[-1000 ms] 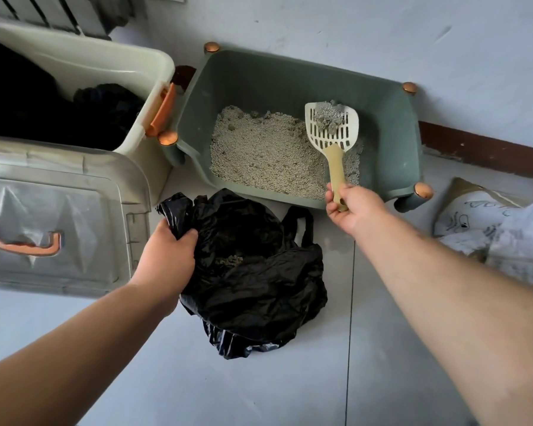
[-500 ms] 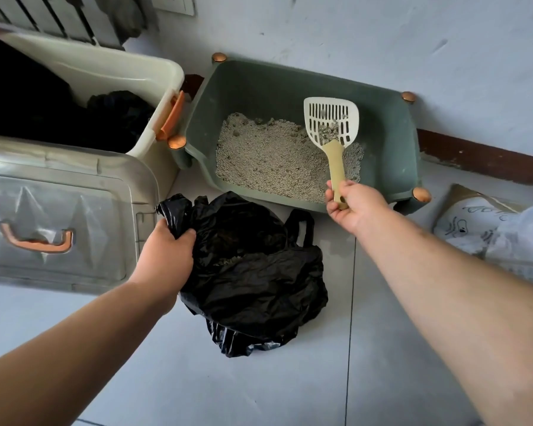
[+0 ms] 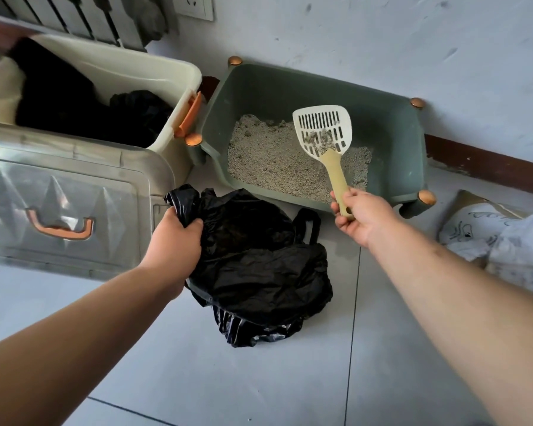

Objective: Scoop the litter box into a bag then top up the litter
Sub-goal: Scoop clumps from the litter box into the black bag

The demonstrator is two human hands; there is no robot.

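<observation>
The scoop [image 3: 322, 130] is best kept level and moved slowly to the black bag [image 3: 259, 259], so that the grey clump [image 3: 320, 143] is not spilled on the floor (loose grains can be shaken through the slots first, over the box). The bag's mouth should be pulled wide before the scoop is tipped. The scoop's handle is gripped by the right hand [image 3: 362, 216], fingers curled round it, and the scoop is held above the litter [image 3: 274, 167] in the green litter box [image 3: 391, 139] by the wall. The bag's edge is bunched and held tight in the left hand [image 3: 174, 244], just in front of the box.
</observation>
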